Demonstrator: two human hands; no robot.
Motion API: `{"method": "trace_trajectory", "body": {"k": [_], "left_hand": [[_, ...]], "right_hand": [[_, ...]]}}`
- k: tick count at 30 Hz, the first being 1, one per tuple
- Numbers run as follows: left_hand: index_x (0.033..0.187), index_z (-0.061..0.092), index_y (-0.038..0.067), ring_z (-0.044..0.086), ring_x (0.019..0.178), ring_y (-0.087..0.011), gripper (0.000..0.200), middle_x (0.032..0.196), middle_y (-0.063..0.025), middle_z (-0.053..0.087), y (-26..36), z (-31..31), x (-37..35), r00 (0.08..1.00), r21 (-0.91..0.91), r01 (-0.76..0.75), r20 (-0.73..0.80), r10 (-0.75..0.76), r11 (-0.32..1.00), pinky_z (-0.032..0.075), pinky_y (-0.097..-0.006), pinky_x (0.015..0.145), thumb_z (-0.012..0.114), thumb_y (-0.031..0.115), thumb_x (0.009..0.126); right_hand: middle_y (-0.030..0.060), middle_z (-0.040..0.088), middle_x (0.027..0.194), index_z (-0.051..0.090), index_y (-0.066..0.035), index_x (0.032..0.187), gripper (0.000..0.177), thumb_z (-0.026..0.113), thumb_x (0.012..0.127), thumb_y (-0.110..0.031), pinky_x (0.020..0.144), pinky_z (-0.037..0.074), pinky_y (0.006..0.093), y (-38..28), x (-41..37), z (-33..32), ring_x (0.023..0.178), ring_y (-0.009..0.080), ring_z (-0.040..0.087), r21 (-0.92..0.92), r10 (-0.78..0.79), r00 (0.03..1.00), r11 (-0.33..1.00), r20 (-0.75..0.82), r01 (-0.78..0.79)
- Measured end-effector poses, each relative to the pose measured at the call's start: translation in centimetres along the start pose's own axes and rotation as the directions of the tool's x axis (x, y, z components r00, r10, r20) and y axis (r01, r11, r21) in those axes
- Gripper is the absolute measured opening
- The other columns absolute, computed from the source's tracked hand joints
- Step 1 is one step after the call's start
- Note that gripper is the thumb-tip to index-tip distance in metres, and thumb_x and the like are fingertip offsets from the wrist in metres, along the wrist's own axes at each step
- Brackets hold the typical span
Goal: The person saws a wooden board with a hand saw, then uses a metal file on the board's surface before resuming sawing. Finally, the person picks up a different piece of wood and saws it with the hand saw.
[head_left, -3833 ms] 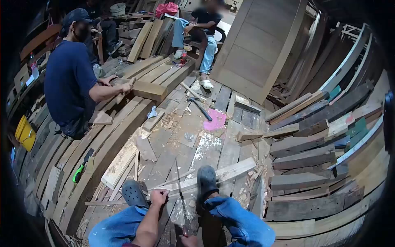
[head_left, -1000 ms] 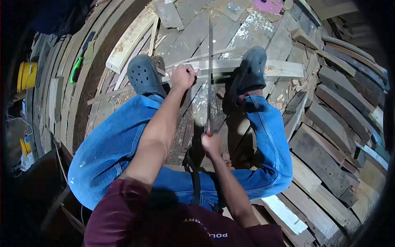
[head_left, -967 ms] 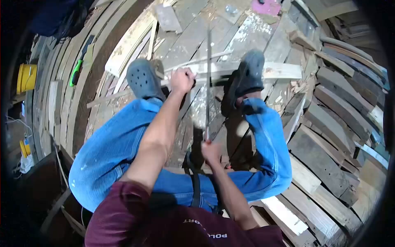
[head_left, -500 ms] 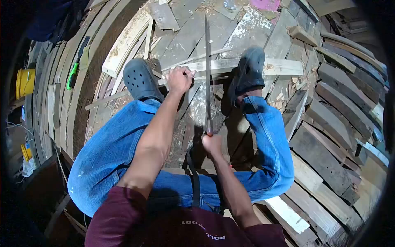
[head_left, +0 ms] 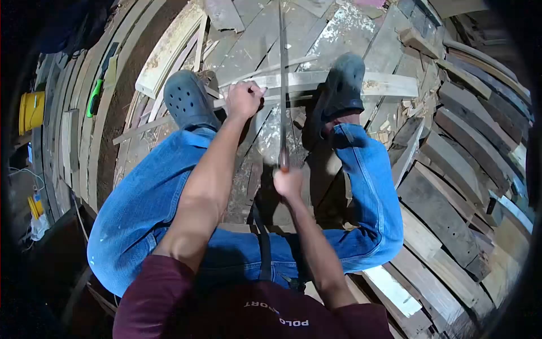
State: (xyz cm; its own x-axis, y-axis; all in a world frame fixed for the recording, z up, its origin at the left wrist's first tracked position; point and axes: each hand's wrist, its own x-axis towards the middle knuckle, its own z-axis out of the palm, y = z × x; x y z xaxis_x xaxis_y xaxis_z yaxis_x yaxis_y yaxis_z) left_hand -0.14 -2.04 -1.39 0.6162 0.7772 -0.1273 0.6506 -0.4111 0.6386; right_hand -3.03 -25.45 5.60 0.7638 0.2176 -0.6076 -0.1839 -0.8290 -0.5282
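A pale wooden strip (head_left: 389, 86) lies crosswise on the floor, with my left shoe (head_left: 189, 101) and right shoe (head_left: 344, 85) on either side of the cutting spot. My left hand (head_left: 243, 100) is closed on the strip just inside the left shoe, fingers curled over it. In my right hand (head_left: 288, 183) is the handle of a handsaw (head_left: 283, 96), mostly covered by my fingers and slightly blurred. Its long narrow blade points away from me and crosses over the strip between the shoes. How deep the teeth sit in the wood cannot be seen.
Many wood offcuts (head_left: 451, 164) are stacked at the right. A green-handled tool (head_left: 95, 97) rests on boards at the left, near a yellow container (head_left: 33, 114). A thick pale timber (head_left: 169, 51) lies beyond my left shoe. Shavings scatter the plank floor.
The handsaw and my right hand have slid a little forward, away from my body. My left hand keeps its hold on the strip. The whole view has tilted slightly.
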Motion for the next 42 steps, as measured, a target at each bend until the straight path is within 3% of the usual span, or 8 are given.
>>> {"method": "trace_trajectory", "body": {"k": [2,8,13,18,23,33,39,42], "left_hand": [[0.078,0.07,0.014,0.055,0.101,-0.0355,0.03,0.097,-0.0127,0.065,0.5,-0.1,0.3,0.999,-0.053,0.043,0.021,-0.042,0.998,0.038,-0.0481,0.093,0.068,0.044,0.079],[0.08,0.07,0.013,0.057,0.101,-0.0324,0.03,0.098,-0.0094,0.066,0.5,-0.3,0.1,1.0,0.04,0.016,-0.014,-0.016,0.999,0.04,-0.0449,0.094,0.07,0.043,0.078],[0.079,0.069,0.013,0.057,0.101,-0.0328,0.029,0.099,-0.0104,0.066,1.0,-0.6,0.2,0.998,-0.004,0.055,0.011,-0.055,0.998,0.038,-0.0434,0.099,0.07,0.042,0.078],[0.079,0.07,0.014,0.056,0.097,-0.0336,0.025,0.097,-0.011,0.065,0.1,-0.3,0.3,1.0,-0.054,-0.01,0.009,0.011,0.998,0.039,-0.0474,0.093,0.069,0.039,0.079],[0.078,0.068,0.011,0.057,0.097,-0.0324,0.03,0.092,-0.0116,0.065,0.6,-0.3,0.5,1.0,0.029,0.017,-0.005,-0.017,0.999,0.04,-0.0436,0.092,0.07,0.04,0.078],[0.08,0.068,0.011,0.057,0.098,-0.033,0.028,0.093,-0.0111,0.065,0.7,-0.5,0.2,0.999,0.047,-0.007,-0.032,0.009,0.999,0.041,-0.0464,0.09,0.07,0.039,0.078],[0.081,0.068,0.016,0.054,0.102,-0.0326,0.028,0.095,-0.0094,0.063,1.0,-0.6,0.1,0.999,0.036,0.033,-0.013,-0.033,0.999,0.037,-0.0485,0.092,0.065,0.043,0.08],[0.083,0.067,0.017,0.053,0.102,-0.0318,0.028,0.094,-0.0095,0.062,1.3,-0.3,0.2,0.999,0.06,0.048,-0.021,-0.046,0.997,0.037,-0.0483,0.091,0.064,0.045,0.081]], "right_hand": [[0.0259,0.057,0.055,0.058,0.011,0.064,0.029,0.06,0.068,-0.018,0.052,0.044,0.0475,1.8,-3.7,-0.5,0.055,0.0373,0.063,-0.026,0.066,0.997,0.997,-0.037,-0.067],[0.0238,0.056,0.052,0.057,0.011,0.063,0.032,0.063,0.067,-0.02,0.051,0.043,0.0446,0.8,1.2,0.8,0.055,0.0242,0.065,-0.008,0.06,0.998,0.998,0.02,-0.06],[0.0204,0.058,0.055,0.06,0.008,0.063,0.028,0.062,0.07,-0.019,0.053,0.044,0.0432,2.9,-2.7,0.2,0.055,0.0268,0.064,-0.158,0.062,0.998,0.985,-0.033,-0.066],[0.0211,0.057,0.055,0.056,0.012,0.064,0.028,0.061,0.069,-0.015,0.052,0.041,0.0458,-2.3,3.6,0.6,0.054,0.0262,0.063,0.213,0.114,0.99,0.968,0.088,-0.13],[0.0256,0.057,0.056,0.056,0.01,0.06,0.032,0.065,0.066,-0.02,0.058,0.045,0.0469,0.4,-1.2,-0.4,0.065,0.0333,0.067,0.006,0.076,0.997,0.997,0.034,-0.076],[0.0088,0.052,0.049,0.055,0.006,0.059,0.025,0.063,0.07,-0.015,0.049,0.038,0.0406,-1.8,-1.7,-0.6,0.05,0.0136,0.052,0.207,-0.009,1.0,0.978,0.005,0.008],[0.0002,0.052,0.055,0.057,-0.001,0.057,0.044,0.074,0.078,-0.035,0.05,0.036,0.0297,-0.5,-1.9,-2.8,0.053,0.0088,0.049,0.323,0.054,0.977,0.939,0.205,-0.12],[-0.0015,0.052,0.057,0.056,-0.005,0.061,0.053,0.058,0.09,-0.049,0.051,0.035,0.0273,-0.3,-2.3,-2.6,0.054,0.0079,0.048,0.417,0.043,0.975,0.899,0.22,-0.134]]}}
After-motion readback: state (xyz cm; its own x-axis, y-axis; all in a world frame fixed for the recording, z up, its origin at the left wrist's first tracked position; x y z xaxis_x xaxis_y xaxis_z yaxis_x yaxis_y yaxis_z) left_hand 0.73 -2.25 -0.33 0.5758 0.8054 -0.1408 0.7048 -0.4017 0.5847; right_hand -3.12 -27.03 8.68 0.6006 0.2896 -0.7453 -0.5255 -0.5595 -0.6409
